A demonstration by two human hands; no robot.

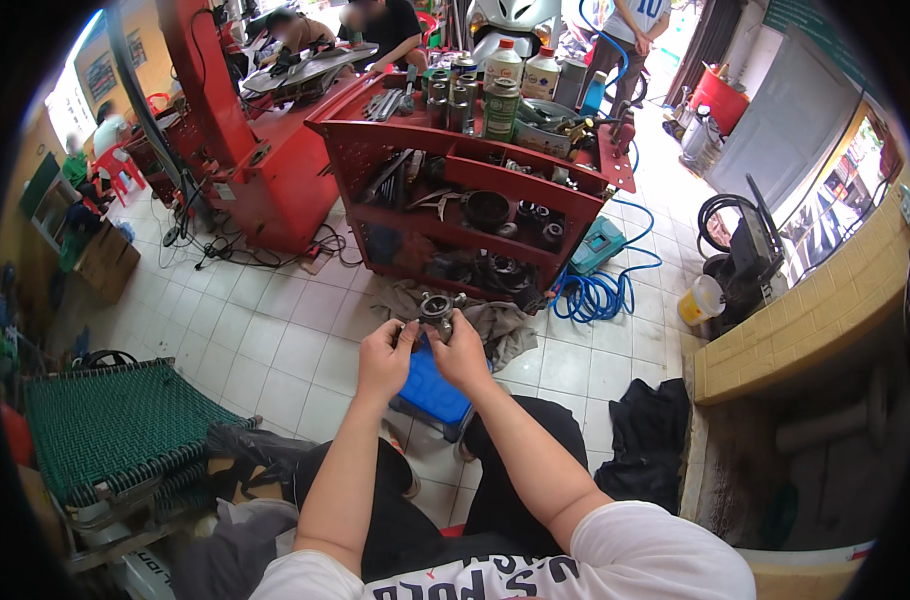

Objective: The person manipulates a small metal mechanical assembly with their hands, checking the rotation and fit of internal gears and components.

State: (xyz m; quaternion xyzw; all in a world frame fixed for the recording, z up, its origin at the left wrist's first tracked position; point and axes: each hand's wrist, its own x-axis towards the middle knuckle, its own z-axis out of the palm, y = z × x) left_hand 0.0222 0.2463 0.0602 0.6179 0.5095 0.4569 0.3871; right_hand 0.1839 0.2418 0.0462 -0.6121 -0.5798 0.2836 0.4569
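Note:
In front of my knees I hold up a small dark metal engine part (436,308) with a round opening and short stubs at its sides; it looks like a carburetor or throttle body. My right hand (460,355) is closed around its lower right side, thumb against the metal. Close by on the left, my left hand (385,360) is closed in a pinch beside the part. A small dark bit shows at its fingertips, too small to name. Below my hands stands a blue-topped stool or box (433,385), partly covered by my wrists.
Ahead stands a red tool cart (375,190) with cans, bottles and parts. Grey rags (510,335) lie at its foot, beside a coiled blue hose (595,295). A green woven folding bed (115,420) is at left, black cloth (647,440) at right. Other people are farther back.

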